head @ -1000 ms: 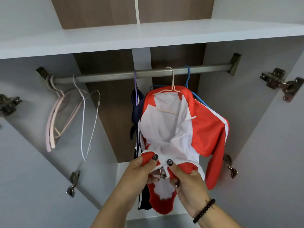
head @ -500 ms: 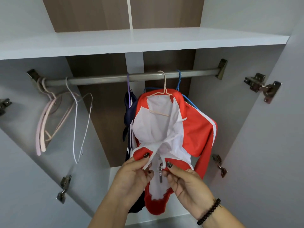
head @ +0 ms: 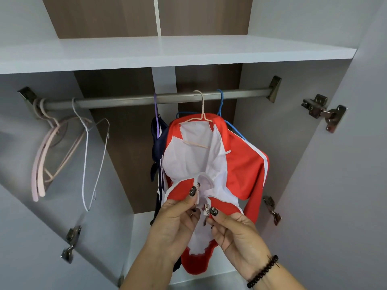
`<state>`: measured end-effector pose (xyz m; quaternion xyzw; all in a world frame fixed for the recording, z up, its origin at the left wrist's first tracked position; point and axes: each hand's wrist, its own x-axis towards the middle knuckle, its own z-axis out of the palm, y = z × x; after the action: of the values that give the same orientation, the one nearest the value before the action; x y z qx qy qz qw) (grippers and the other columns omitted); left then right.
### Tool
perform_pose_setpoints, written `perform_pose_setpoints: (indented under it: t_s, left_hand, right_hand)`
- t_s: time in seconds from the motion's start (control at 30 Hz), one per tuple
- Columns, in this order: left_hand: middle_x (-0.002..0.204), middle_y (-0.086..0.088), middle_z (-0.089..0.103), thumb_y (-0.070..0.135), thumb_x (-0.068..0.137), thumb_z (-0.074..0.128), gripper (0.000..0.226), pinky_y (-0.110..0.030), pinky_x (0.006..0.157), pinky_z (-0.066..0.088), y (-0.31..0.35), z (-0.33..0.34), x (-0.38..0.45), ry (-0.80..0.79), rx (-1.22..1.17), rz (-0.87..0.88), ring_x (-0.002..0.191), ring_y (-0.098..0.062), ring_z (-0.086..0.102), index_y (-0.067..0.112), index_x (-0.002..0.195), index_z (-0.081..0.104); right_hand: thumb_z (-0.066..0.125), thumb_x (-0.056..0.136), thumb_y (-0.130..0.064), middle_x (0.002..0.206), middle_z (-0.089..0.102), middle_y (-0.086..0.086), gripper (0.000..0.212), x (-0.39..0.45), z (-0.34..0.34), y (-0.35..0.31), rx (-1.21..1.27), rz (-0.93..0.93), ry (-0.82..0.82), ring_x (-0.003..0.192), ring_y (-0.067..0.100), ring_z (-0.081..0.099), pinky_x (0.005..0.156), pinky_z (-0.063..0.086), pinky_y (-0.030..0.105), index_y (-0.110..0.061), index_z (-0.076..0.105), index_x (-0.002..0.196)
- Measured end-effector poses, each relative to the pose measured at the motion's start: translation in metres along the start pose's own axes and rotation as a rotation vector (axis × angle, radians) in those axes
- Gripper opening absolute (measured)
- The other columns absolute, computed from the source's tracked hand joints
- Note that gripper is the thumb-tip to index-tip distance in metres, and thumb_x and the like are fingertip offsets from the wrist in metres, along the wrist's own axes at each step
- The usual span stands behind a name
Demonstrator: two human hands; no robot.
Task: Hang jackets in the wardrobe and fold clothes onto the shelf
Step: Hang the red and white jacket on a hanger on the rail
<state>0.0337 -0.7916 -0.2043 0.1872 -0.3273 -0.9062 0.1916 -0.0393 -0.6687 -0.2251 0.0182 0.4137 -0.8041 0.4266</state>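
Head camera looked up into the open wardrobe, and from the left there were the spare hangers (head: 52, 151) bunched at the far end of the rail (head: 129, 101), then a dark garment (head: 158, 147) on a purple hook, then the red jacket (head: 243, 164) on its pale hanger (head: 202, 114), right of centre. The jacket hung open, white lining showing, its front running straight down from the rail to the hands below. The left hand (head: 176, 225) pinched the left zip edge between thumb and fingers. Just right of it, the right hand (head: 236, 237) pinched the zip slider (head: 206, 210) at the foot of the right front. The two edges sat almost touching, left tape slightly above and left of the slider. I'd say the next move depended on feeding that left end down into the slider, then running it up the jacket's length towards the hanger. Above, the shelf (head: 167, 53) showed no folded clothes.
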Motion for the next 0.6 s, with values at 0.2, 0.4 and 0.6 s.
perform_pose_setpoints:
  t_s: [0.2,0.4,0.6]
  left_hand:
    - [0.103,-0.018,0.072,0.010,0.075,0.071,0.031,-0.033,0.069,0.059,-0.013,0.011,0.000,0.060,-0.025,0.050,0.087,-0.025,0.072,0.002,0.105,0.073]
    - [0.101,-0.019,0.073,0.010,0.073,0.072,0.025,-0.032,0.067,0.059,-0.018,0.015,0.000,0.052,-0.043,0.063,0.085,-0.026,0.073,0.004,0.096,0.076]
    - [0.106,-0.019,0.072,0.010,0.072,0.072,0.037,-0.031,0.068,0.059,-0.020,0.014,0.003,0.090,-0.079,0.065,0.088,-0.026,0.073,0.000,0.108,0.070]
  right_hand:
    - [0.074,0.063,-0.007,0.087,0.073,0.020,0.015,-0.001,0.002,0.003,-0.033,-0.111,-0.021,0.070,0.018,0.072,0.052,0.054,0.021,0.000,0.075,0.077]
    - [0.089,0.048,-0.025,0.086,0.074,0.015,0.040,-0.007,0.008,0.002,-0.136,-0.283,-0.009,0.074,0.018,0.071,0.055,0.054,0.022,-0.009,0.078,0.083]
    - [0.084,0.046,-0.022,0.093,0.074,0.018,0.040,-0.008,0.010,-0.001,-0.138,-0.312,0.030,0.077,0.020,0.072,0.055,0.055,0.022,-0.010,0.078,0.084]
